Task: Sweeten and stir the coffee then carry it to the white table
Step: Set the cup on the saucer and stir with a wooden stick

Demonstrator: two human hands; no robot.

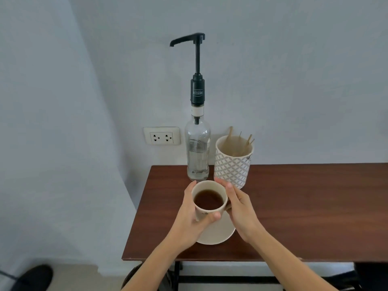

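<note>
A cream cup of dark coffee [209, 200] is held above a cream saucer [218, 234] on the brown table [294, 206]. My left hand [193, 215] wraps the cup's left side, thumb across its front. My right hand [239, 208] grips the cup's right side, and the handle is hidden under it. Just behind the cup stands a clear syrup bottle [197, 152] with a tall black pump [196, 59], its spout pointing left. To the bottle's right, a patterned white holder [233, 164] contains several wooden stir sticks [241, 141].
The brown table's left edge and front edge are near the cup. A white wall runs close behind, with a double socket [162, 136] left of the bottle. Floor and a dark shoe [33, 276] show at the lower left.
</note>
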